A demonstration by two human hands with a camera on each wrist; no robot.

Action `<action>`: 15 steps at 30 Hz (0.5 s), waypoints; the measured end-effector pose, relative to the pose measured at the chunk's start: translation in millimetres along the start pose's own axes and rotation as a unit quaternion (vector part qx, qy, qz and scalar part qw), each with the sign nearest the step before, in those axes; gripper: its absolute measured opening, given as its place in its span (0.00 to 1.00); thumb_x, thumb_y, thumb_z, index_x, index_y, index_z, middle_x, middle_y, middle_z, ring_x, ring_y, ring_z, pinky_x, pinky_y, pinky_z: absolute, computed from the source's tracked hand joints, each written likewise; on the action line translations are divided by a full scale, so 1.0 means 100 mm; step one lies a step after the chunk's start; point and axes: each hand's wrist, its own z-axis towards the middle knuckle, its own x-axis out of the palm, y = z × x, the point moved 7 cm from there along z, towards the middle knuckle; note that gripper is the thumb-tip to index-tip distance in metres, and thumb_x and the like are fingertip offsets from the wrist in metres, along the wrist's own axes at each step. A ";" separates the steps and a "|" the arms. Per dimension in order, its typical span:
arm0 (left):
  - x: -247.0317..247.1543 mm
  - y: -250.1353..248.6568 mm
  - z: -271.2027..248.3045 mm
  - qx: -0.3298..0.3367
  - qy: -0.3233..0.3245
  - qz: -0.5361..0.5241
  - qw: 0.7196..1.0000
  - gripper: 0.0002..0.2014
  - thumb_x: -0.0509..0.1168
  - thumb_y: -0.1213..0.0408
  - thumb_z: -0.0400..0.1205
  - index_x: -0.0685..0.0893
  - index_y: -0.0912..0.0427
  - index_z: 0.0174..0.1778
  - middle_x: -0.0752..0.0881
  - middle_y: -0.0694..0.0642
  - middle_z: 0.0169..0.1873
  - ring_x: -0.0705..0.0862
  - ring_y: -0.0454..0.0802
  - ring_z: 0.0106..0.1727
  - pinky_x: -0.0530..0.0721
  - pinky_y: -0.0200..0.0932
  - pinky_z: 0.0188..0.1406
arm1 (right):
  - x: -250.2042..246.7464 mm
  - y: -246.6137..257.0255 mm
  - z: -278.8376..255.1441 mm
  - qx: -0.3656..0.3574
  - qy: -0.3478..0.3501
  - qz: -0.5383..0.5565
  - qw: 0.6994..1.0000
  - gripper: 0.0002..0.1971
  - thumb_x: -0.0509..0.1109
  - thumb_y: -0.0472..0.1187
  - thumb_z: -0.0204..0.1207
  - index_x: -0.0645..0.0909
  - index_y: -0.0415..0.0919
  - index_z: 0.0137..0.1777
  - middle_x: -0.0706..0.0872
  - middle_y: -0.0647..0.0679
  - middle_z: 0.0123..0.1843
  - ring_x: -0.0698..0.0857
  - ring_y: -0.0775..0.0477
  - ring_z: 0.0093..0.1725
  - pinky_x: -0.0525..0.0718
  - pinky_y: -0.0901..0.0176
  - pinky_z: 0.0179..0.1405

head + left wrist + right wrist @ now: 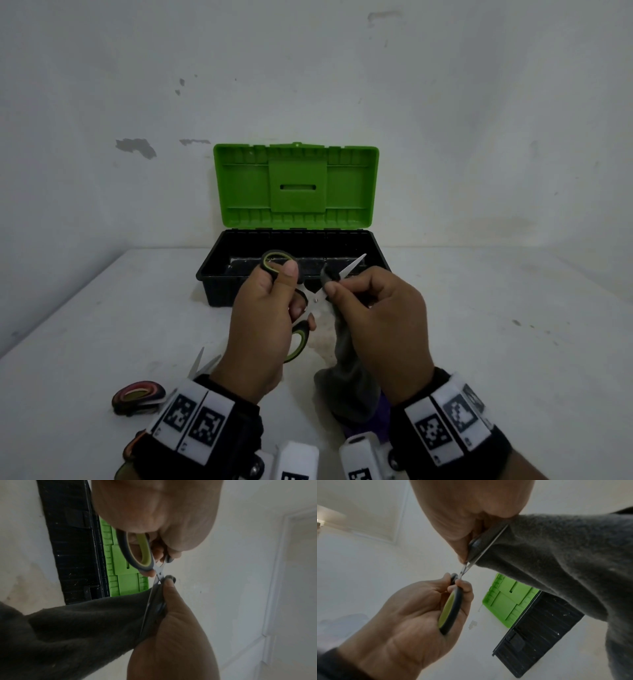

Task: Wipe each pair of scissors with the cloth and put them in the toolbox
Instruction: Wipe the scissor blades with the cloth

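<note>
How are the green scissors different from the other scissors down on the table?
The left hand holds the green scissors in the air; the red scissors lie on the table. The green pair's blade is wrapped in the cloth; nothing covers the red pair. Both have shiny metal blades.

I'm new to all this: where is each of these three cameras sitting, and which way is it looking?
Head: worn on the head, facing forward and down at the table, the open toolbox and a second pair of scissors; both hands and wristbands show.
Left wrist: looks along the left hand at the green-handled scissors; the right hand shows.
Right wrist: looks along the right hand at the grey cloth pinched round the blade.
Shared: both wrist views show scissors, cloth, toolbox.
</note>
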 end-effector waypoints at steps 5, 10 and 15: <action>-0.01 -0.02 0.00 0.009 0.010 -0.011 1.000 0.12 0.58 0.62 0.88 0.75 0.64 0.41 0.68 0.52 0.23 0.69 0.45 0.24 0.80 0.47 0.25 | -0.01 -0.03 0.05 0.011 0.002 0.010 1.000 0.07 0.81 0.43 0.72 0.89 0.44 0.35 0.89 0.55 0.31 0.87 0.56 0.32 0.82 0.70 0.32; -0.02 0.00 0.00 0.007 0.001 -0.010 1.000 0.12 0.58 0.61 0.88 0.76 0.66 0.43 0.66 0.56 0.26 0.68 0.46 0.24 0.80 0.45 0.24 | -0.03 -0.02 0.08 0.013 -0.013 0.004 1.000 0.07 0.81 0.42 0.73 0.88 0.44 0.34 0.89 0.54 0.29 0.87 0.57 0.30 0.82 0.71 0.30; -0.01 0.01 0.00 0.006 0.015 -0.014 1.000 0.13 0.58 0.61 0.88 0.75 0.68 0.45 0.67 0.53 0.23 0.69 0.45 0.24 0.81 0.46 0.25 | -0.06 -0.02 0.09 0.011 0.001 0.010 1.000 0.07 0.81 0.41 0.72 0.88 0.45 0.34 0.89 0.56 0.30 0.87 0.57 0.32 0.80 0.74 0.31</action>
